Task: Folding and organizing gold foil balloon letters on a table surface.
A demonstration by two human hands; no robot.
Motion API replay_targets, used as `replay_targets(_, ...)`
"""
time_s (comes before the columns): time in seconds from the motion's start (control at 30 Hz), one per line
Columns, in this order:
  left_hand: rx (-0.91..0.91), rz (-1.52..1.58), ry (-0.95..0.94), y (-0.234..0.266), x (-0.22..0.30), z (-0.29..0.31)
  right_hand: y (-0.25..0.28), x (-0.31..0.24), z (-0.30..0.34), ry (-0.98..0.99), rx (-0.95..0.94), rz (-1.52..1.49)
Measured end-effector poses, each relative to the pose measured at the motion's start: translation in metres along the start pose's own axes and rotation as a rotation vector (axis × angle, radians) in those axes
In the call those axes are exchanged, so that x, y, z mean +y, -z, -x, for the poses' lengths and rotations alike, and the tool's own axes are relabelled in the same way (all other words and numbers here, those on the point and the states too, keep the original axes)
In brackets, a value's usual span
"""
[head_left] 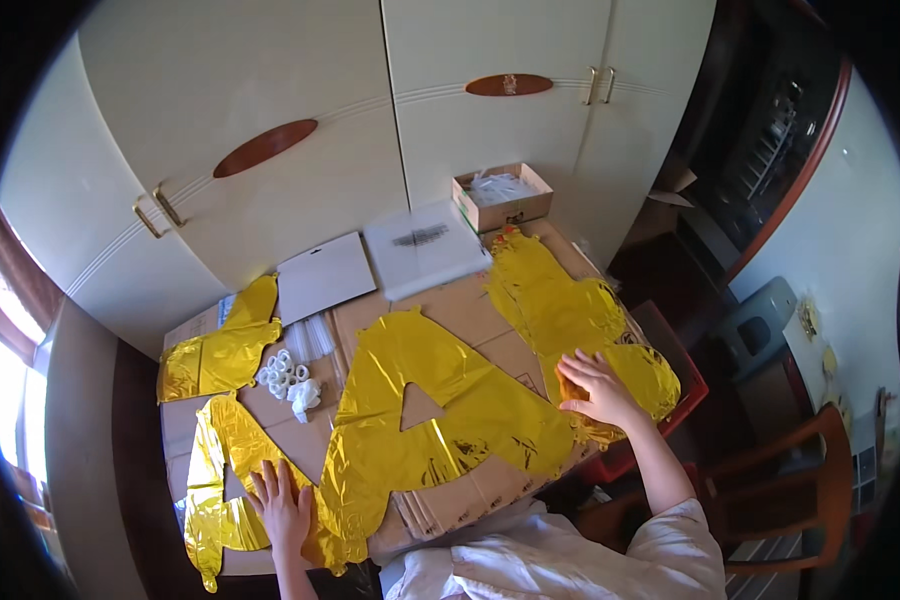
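Observation:
A large flat gold foil balloon shaped like a letter A (370,385) lies across the middle of the cardboard-covered table. My left hand (282,510) rests with spread fingers at the near left, on the edge of a smaller gold A-shaped foil balloon (210,470). Over at the right, my right hand (598,390) lies with fingers stretched out on crinkled foil between the big letter and another gold foil balloon (560,310). The foil under that palm is partly hidden.
Another gold foil piece (215,360) lies far left. White rolls of ribbon or tape (282,372) sit beside it. Behind are a grey-white board (326,276), a clear plastic sheet (425,265) and a box of white items (502,212). A wooden chair (820,480) stands right.

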State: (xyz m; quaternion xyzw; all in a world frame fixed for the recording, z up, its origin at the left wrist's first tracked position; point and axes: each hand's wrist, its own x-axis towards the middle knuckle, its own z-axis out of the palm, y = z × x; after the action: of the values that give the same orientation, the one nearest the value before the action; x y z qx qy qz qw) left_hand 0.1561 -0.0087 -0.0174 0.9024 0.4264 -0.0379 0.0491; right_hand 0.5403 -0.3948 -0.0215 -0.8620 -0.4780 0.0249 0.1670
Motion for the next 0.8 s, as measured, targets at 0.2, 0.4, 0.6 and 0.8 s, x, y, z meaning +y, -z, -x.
replay_targets(0.2,0.028,-0.015,-0.16,-0.005,-0.032,0.005,-0.034,0.015,0.008,-0.037,0.221,-0.074)
replay_targets(0.4,0.051,0.085,-0.198,0.0,-0.03,0.004,-0.032,0.012,-0.002,-0.052,0.399,-0.115)
replay_targets(0.6,0.207,0.162,-0.499,0.032,0.03,-0.018,-0.027,0.039,-0.009,-0.42,0.485,-0.659)
replay_targets(0.8,0.075,0.114,-0.913,0.031,0.112,-0.03,0.014,0.052,-0.017,-0.349,0.496,-0.912)
